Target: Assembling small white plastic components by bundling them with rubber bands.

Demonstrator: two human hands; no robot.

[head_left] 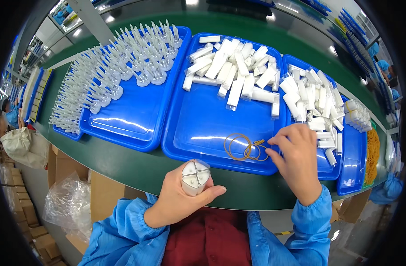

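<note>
My left hand [175,199] is wrapped round a bundle of white wedge-shaped pieces [195,178] in clear film, held upright in front of the table edge. Their rounded-triangle ends face up and fit together into a round shape. At the near right corner of the middle blue tray [198,119], my right hand [299,153] has its thumb and index finger closed at the edge of a rubber band [258,155]. Other tan rubber bands [236,146] lie beside it on the tray floor. Farther back in that tray is a heap of white film-wrapped pieces [236,66].
On the left, blue trays [136,139] carry many clear spiked parts with round bases [123,62]. To the right are a tray of more white pieces [320,97], banded bundles [357,115] and a pile of rubber bands [372,153]. Cardboard boxes [107,190] stand below the table.
</note>
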